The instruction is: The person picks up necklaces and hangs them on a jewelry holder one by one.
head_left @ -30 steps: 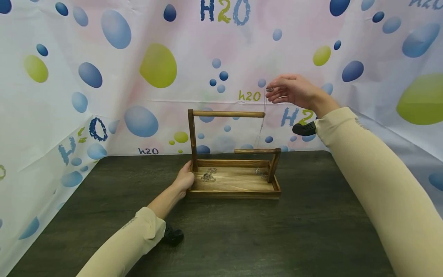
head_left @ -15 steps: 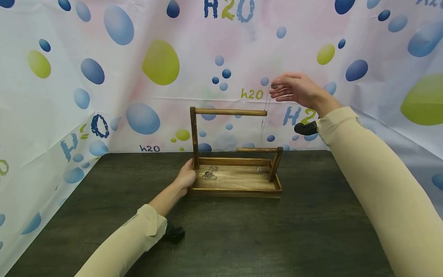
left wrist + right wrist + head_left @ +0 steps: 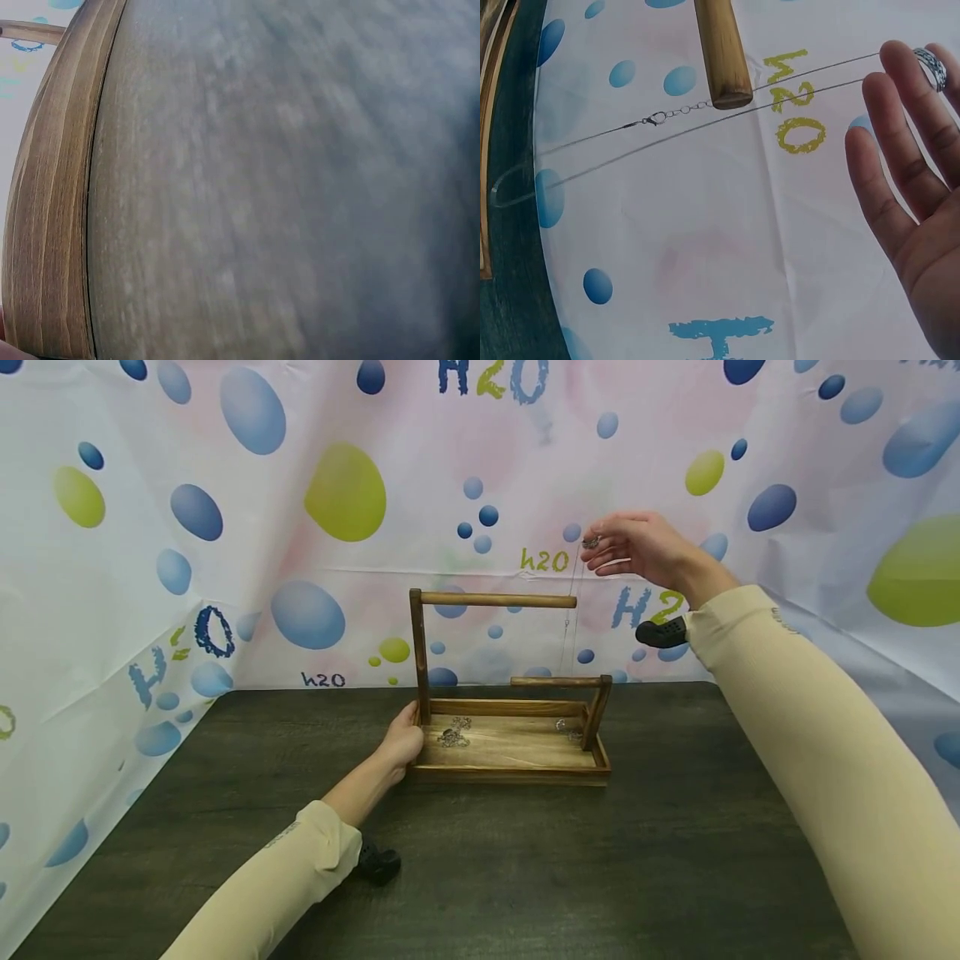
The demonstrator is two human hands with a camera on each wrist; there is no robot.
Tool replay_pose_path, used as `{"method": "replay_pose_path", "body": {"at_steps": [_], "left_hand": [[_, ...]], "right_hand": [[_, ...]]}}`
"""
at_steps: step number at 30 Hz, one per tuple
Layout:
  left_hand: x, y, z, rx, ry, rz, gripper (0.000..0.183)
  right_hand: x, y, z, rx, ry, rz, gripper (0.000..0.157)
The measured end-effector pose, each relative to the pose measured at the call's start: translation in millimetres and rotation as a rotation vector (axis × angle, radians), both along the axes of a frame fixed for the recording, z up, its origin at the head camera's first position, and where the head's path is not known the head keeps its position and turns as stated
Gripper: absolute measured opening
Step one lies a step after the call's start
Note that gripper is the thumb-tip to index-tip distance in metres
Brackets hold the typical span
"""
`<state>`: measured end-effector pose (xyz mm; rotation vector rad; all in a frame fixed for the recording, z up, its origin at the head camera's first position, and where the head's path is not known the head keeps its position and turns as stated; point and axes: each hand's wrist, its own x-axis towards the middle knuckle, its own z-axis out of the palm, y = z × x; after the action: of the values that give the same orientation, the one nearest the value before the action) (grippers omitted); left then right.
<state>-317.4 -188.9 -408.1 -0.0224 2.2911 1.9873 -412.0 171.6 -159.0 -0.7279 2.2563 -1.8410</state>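
Observation:
A wooden jewelry stand (image 3: 510, 777) with two bars and a tray base stands on the dark table. My left hand (image 3: 401, 741) grips its left end; the left wrist view shows mainly a wooden side wall (image 3: 52, 202) of the stand. Raised at the upper right, my right hand (image 3: 633, 547) holds a thin chain necklace (image 3: 656, 118) by its top, and the loop dangles. Its clasp hangs near the free end of the upper bar (image 3: 498, 600); one strand passes behind that end in the right wrist view. A silver patterned ring (image 3: 931, 70) shows at the right fingers.
Silver chain jewelry (image 3: 453, 733) lies in the tray's left part, with smaller silver pieces (image 3: 561, 727) at its right. The shorter lower bar (image 3: 555, 682) sits below the upper one. A patterned backdrop (image 3: 480, 460) rises behind the table (image 3: 525, 877).
My right hand has risen slightly and shifted a little right with the necklace, whose strands swing by the bar end. The left hand keeps its hold on the stand.

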Motion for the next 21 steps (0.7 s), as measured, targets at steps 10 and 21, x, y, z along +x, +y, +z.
{"method": "replay_pose_path", "body": {"at_steps": [10, 21], "left_hand": [[0.9, -0.8, -1.4, 0.0, -0.023, 0.009, 0.081], [0.5, 0.3, -1.2, 0.009, -0.015, 0.008, 0.082]], "right_hand": [[-0.8, -17.0, -0.6, 0.028, -0.027, 0.051, 0.032], [-3.7, -48.4, -7.2, 0.03, -0.03, 0.075, 0.033]]}}
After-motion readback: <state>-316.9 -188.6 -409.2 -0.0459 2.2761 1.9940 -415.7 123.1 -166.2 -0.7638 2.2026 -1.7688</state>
